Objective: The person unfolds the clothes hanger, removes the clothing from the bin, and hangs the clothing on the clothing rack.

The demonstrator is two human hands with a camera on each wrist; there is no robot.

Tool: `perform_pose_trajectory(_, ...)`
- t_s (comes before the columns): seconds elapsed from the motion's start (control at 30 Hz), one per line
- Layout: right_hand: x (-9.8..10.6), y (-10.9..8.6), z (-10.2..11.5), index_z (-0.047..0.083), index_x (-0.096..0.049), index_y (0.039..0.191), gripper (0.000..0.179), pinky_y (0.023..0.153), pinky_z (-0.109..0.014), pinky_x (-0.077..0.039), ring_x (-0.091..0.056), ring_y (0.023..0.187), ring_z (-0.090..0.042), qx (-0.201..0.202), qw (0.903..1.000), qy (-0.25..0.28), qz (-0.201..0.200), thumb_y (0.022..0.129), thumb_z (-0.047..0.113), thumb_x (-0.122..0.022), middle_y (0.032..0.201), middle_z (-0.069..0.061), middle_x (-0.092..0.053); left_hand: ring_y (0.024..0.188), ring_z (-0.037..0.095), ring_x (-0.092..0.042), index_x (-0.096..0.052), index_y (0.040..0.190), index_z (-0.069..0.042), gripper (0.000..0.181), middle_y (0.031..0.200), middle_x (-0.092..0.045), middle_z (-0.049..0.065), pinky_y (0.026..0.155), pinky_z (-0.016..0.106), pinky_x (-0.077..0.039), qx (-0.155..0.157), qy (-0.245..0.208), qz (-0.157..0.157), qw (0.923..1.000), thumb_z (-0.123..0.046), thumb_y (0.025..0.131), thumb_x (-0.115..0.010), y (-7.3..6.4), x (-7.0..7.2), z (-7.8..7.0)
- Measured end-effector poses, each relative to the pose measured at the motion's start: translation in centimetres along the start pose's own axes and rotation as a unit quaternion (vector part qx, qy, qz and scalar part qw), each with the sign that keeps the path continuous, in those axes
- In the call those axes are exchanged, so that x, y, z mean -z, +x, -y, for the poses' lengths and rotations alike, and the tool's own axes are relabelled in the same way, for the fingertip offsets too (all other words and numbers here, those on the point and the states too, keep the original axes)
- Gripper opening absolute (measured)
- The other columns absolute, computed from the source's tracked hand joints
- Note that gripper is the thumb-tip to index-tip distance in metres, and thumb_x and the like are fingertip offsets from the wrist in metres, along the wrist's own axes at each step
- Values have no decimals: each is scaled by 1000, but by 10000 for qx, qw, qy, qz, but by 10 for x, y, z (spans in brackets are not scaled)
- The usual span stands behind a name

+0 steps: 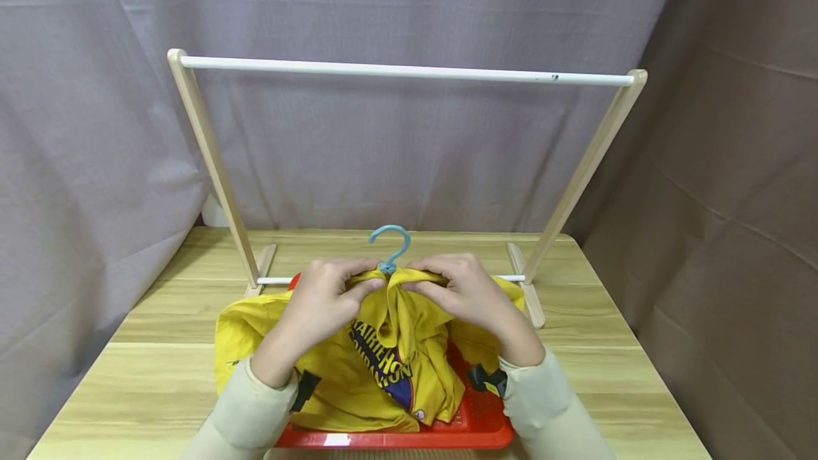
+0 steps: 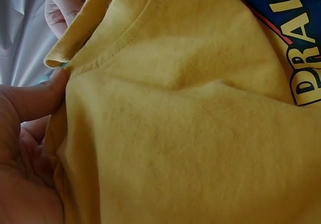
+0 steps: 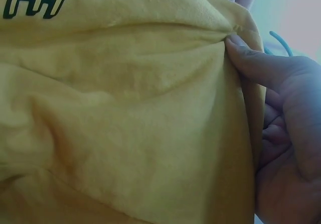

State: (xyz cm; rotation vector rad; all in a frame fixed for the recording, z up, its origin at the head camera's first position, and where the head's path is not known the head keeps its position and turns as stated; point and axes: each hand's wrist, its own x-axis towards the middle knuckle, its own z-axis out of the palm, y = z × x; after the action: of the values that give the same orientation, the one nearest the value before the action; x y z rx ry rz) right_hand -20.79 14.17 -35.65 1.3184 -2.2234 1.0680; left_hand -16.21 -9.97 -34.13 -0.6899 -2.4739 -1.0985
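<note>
A yellow T-shirt [image 1: 422,339] with a dark blue printed patch hangs bunched between both hands. From its neck opening rises the blue hook of a hanger [image 1: 406,240]; the hanger's lower part is hidden inside the cloth. My left hand [image 1: 326,297] pinches the shirt by the collar, just left of the hook, its thumb in front, as the left wrist view shows on the cloth [image 2: 165,113]. On the other side my right hand [image 1: 463,289] pinches the shoulder fabric, thumb pressed on the cloth [image 3: 150,93] in the right wrist view.
Below the shirt a red plastic basket [image 1: 486,421] stands on the wooden table [image 1: 140,368]. Behind it is a rack with wooden side posts [image 1: 588,169] and a white top rail [image 1: 396,69]. Grey curtains [image 1: 396,155] close off the back.
</note>
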Motion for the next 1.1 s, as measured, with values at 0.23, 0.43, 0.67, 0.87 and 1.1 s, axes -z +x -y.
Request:
perform_pose_trajectory(0.23, -4, 2, 4, 11, -77, 103, 14, 69, -23, -56, -68, 81, -7, -61, 9999, 26, -107, 89, 11, -78, 97, 3, -75, 66, 5, -59, -78, 114, -13, 22, 102, -76, -2, 56, 26, -51, 41, -298, -3, 9995, -19, 93, -75, 1, -3, -2)
perform_pose_trajectory(0.43, -6, 3, 4, 10, -77, 103, 14, 70, -23, -57, -69, 84, -8, -17, 9998, 96, -147, 88, 8, -78, 98, 1, -76, 63, 5, -57, -77, 115, -12, 24, 104, -76, 0, 55, 25, -50, 127, -277, -72, 9995, -19, 92, -76, 2, -5, -4)
perform_pose_trajectory(0.67, -6, 5, 5, 10, -77, 102, 14, 70, -22, -56, -68, 83, -8, -39, 9997, 109, -200, 89, 10, -78, 97, 2, -75, 56, 4, -50, -79, 112, -14, 21, 96, -76, -5, 50, 25, -44, 185, -211, -179, 9994, -18, 91, -76, 4, -7, -7)
perform_pose_trajectory(0.87, -6, 4, 8, 9, -77, 103, 15, 72, -23, -57, -69, 86, -9, -47, 9998, 90, -196, 89, 9, -78, 99, 0, -76, 67, 5, -59, -79, 108, -14, 18, 96, -76, -6, 58, 25, -51, 37, -319, -236, 9992, -17, 90, -77, 3, -6, -6)
perform_pose_trajectory(1.1, -4, 2, 9, 11, -76, 107, 18, 72, -24, -57, -68, 86, -9, -81, 9999, 117, -92, 89, 11, -78, 101, 2, -75, 63, 4, -57, -79, 105, -17, 15, 91, -74, -10, 53, 25, -49, -70, -475, -156, 9987, -17, 90, -78, 2, -6, -4)
